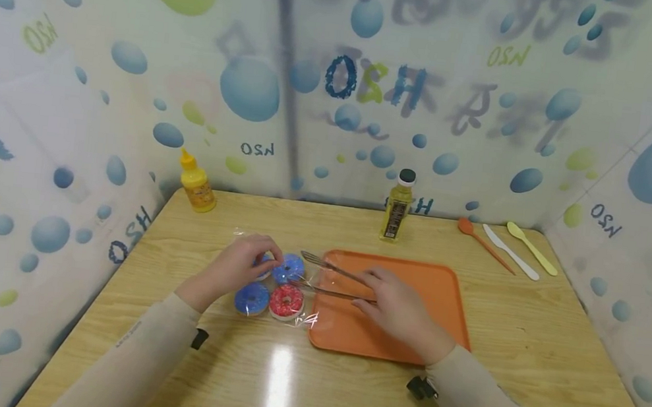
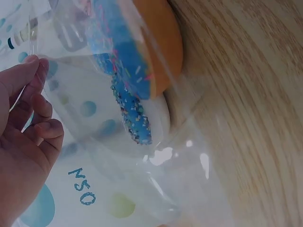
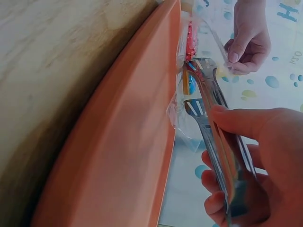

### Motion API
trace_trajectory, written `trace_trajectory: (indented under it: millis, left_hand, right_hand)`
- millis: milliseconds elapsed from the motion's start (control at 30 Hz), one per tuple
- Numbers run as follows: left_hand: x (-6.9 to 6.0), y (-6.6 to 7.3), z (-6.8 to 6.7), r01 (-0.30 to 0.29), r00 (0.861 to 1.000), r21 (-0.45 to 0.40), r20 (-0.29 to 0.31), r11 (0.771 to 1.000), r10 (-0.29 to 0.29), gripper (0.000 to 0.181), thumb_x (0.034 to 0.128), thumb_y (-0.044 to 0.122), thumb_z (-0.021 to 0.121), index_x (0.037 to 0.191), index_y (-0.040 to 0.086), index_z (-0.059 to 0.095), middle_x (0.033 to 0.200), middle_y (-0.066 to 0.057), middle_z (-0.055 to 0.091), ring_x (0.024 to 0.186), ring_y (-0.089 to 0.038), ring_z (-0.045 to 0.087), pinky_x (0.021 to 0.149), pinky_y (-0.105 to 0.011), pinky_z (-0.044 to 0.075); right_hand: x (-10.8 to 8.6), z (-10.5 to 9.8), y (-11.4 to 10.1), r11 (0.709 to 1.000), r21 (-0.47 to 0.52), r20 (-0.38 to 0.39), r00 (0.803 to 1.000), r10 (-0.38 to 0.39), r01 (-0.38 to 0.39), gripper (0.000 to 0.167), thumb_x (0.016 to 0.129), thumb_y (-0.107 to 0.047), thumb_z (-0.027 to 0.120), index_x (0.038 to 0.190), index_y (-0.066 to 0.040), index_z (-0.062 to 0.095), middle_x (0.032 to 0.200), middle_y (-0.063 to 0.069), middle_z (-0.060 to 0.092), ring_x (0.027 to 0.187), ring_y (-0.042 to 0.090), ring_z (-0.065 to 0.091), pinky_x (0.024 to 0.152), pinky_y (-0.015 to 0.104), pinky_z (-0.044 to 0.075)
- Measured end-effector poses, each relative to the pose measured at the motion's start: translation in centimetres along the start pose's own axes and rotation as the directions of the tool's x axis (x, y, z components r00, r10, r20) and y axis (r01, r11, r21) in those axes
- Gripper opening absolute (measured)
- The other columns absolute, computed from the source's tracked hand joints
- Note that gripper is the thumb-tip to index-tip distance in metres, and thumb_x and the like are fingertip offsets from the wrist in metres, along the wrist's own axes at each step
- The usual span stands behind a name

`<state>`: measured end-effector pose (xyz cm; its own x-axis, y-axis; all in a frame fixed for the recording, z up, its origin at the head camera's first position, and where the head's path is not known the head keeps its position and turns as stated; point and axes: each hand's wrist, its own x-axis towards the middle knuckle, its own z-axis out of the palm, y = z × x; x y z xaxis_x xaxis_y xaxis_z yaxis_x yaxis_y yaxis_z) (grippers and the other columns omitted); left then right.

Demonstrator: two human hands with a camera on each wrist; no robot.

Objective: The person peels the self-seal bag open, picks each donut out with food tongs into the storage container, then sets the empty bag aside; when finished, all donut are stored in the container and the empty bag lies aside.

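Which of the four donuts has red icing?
The front-right donut in the group, beside the orange tray. Only its top is red; the other three donuts are blue.

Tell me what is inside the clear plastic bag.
The clear plastic bag holds three blue-topped donuts and one red-topped donut. In the head view, the left hand partly covers one blue-topped donut; the donuts' undersides are hidden.

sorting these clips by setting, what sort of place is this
Perhaps a booth staged for food handling: patterned sheets wall three sides of a wood-look table, where blue and red donuts lie.
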<state>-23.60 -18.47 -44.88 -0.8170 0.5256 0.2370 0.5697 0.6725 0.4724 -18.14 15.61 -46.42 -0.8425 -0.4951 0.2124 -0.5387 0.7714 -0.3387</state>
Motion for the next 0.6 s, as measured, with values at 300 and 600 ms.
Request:
trace_trajectory:
  millis: [300, 600]
  left_hand:
    - [-0.15, -0.22, 0.15, 0.002, 1.000, 0.010, -0.001, 1.000, -0.002, 0.005, 0.0972, 0.014, 0.073, 0.100, 0.018, 0.074, 0.094, 0.007, 0.066, 0.074, -0.010, 0.050, 0.068, -0.028, 0.046]
    - [-0.35, -0.37, 0.13, 0.004, 1.000, 0.011, -0.012, 1.000, -0.003, 0.007, 0.0963, 0.012, 0.073, 0.099, 0.018, 0.074, 0.092, 0.008, 0.066, 0.074, -0.010, 0.049, 0.066, -0.028, 0.045]
  right_hand:
    - [0.76, 0.44, 0.11, 1.000, 0.021, 0.038, 0.999, -0.014, 0.013, 0.058, 0.093, -0.030, 0.079, 0.147, -0.025, 0.059, 0.120, 0.003, 0.065, 0.095, 0.019, 0.065, 0.079, 0.036, 0.057]
    - [0.60, 0.90, 0.42, 1.000, 0.004, 0.001, 1.000, -0.029, 0.029, 0.046, 0.091, -0.029, 0.081, 0.133, -0.015, 0.069, 0.115, 0.001, 0.063, 0.094, 0.015, 0.062, 0.082, 0.036, 0.058]
